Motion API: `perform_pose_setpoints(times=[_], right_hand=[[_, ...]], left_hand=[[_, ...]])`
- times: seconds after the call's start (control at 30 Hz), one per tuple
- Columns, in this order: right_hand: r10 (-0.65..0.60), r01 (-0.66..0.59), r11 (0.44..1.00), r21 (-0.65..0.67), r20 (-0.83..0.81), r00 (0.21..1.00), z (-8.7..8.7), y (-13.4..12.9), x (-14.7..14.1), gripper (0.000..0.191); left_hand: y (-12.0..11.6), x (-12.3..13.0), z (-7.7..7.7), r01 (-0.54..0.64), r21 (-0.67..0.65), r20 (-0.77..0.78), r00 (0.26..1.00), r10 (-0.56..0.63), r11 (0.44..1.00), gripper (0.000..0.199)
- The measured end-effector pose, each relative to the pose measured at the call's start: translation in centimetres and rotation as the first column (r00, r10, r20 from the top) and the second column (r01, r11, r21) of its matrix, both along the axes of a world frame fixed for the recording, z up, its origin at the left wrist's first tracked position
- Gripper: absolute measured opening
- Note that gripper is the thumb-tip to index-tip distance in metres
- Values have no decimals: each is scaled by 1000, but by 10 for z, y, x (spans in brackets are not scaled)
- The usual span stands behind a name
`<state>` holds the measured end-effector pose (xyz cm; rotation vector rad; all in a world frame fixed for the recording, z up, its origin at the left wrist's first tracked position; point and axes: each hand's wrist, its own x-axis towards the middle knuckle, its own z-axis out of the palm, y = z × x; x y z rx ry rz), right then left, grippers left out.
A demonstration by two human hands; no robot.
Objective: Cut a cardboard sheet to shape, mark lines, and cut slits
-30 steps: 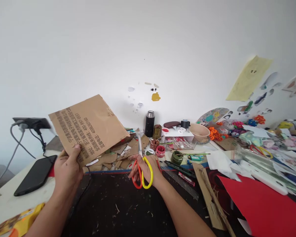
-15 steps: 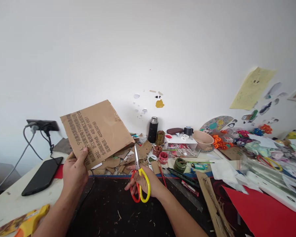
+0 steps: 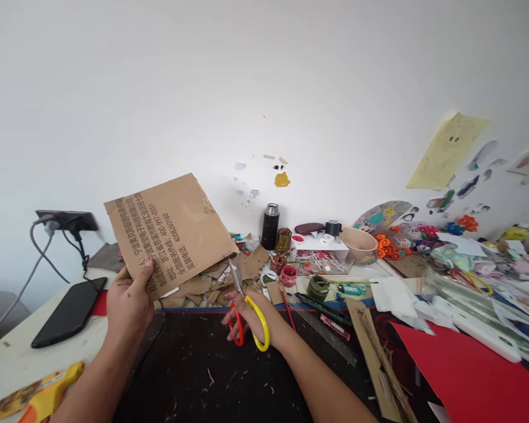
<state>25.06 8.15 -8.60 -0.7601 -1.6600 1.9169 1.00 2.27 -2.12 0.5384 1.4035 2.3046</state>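
Observation:
My left hand [image 3: 132, 296] pinches the lower left part of a brown cardboard piece [image 3: 180, 217] with printed characters, thumb on its front face. The cardboard is held up and tilted above the desk. In my right hand [image 3: 255, 320] are scissors [image 3: 263, 326] with one red and one yellow handle loop, blades pointing up and slightly parted. The blade tips are at the cardboard's lower right corner; whether they touch it, I cannot tell. Behind the scissors lie cardboard scraps [image 3: 198, 289].
A black phone [image 3: 68, 311] and a yellow glue gun [image 3: 55, 393] lie at left. Behind stand a black flask [image 3: 270, 228] and paint jars [image 3: 288, 275]. Cardboard strips [image 3: 374, 358] and a red sheet [image 3: 476, 376] are at right, on and beside the dark mat [image 3: 203, 364].
The scissors have opened slightly and turned, their tips now nearer the cardboard's lower right corner. The whole view has shifted a little; both hands keep their holds.

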Motion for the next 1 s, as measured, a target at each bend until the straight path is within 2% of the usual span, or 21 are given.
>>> perform_pose_setpoints(times=[0.17,0.3,0.47,0.57,0.67,0.73,0.83,0.9,1.0], right_hand=[[-103,101,988,119,6,995,-5,4,2,76],[-140,129,972,195,43,989,-4,4,3,69],[-186,176,968,180,39,982,3,3,4,71],[-194,185,966,183,31,981,3,4,5,71],[-191,182,965,189,29,981,0,6,5,69],[-191,184,965,187,16,982,-1,6,4,69],[-212,212,965,157,-20,977,0,6,3,70],[-251,255,958,134,-43,967,3,7,3,73],[-329,336,934,120,-75,941,9,9,4,78]], left_hand=[[-3,-1,1,32,-17,7,999,-31,999,33],[-4,0,1,59,-82,-32,998,-62,995,37],[-6,3,5,85,-123,-56,994,-93,989,40],[-7,3,6,83,-138,-51,995,-91,987,35],[-7,3,5,80,-113,-42,995,-86,990,34],[-6,3,5,94,-76,-28,995,-97,993,43],[-5,2,4,176,-49,25,984,-175,983,63],[-5,1,1,283,-92,59,959,-279,955,72],[-7,1,-9,491,-224,84,870,-485,842,68]])
